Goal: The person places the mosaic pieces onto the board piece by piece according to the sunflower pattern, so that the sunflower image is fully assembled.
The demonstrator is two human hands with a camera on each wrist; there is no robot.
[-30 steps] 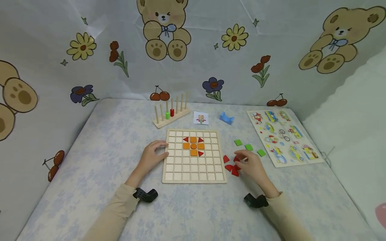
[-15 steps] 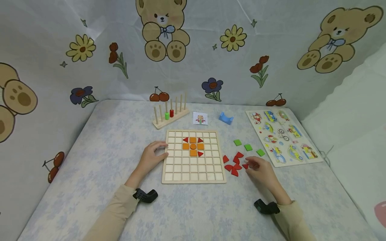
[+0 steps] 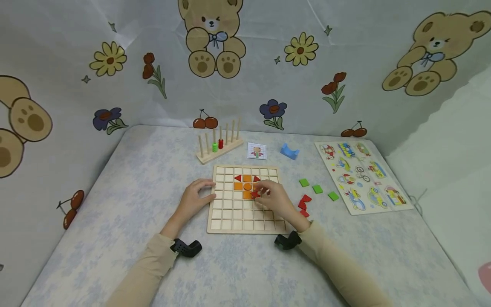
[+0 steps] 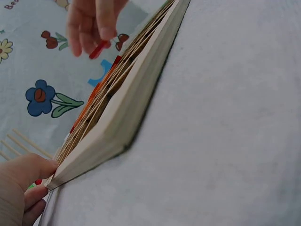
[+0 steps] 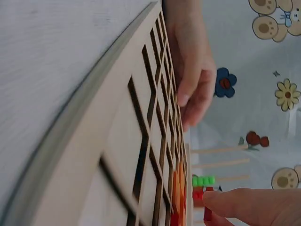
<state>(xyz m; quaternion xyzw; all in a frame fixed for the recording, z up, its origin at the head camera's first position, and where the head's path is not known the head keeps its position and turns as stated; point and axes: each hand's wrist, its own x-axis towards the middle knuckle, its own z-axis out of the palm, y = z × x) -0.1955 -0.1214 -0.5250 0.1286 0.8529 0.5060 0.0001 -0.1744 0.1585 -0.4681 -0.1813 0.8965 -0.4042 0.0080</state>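
Head view, grid board: is lying flat on the table, bearing orange tiles and red triangles.
Left hand: is resting at the board's left rim, thumb and index finger spread.
Right hand: is hovering over the board, right of centre, partly covering the tiles.
Loose red pieces: are lying just right of the board, near 3 green tiles.
Left wrist view, held red piece: is hanging above the board, pinched between right thumb and fingers.
Left thumb: is touching the rim; how firmly, cannot tell.
Right wrist view, held red piece: is showing narrow at the right fingertips, clear of the board.
Piece handling, judged: is looking light, stiff and smooth, probably slippery; grasping opposite edges is advisable, leaving the underside free.
Board handling, judged: is appearing rigid and sturdy; steadying belongs at the rim.
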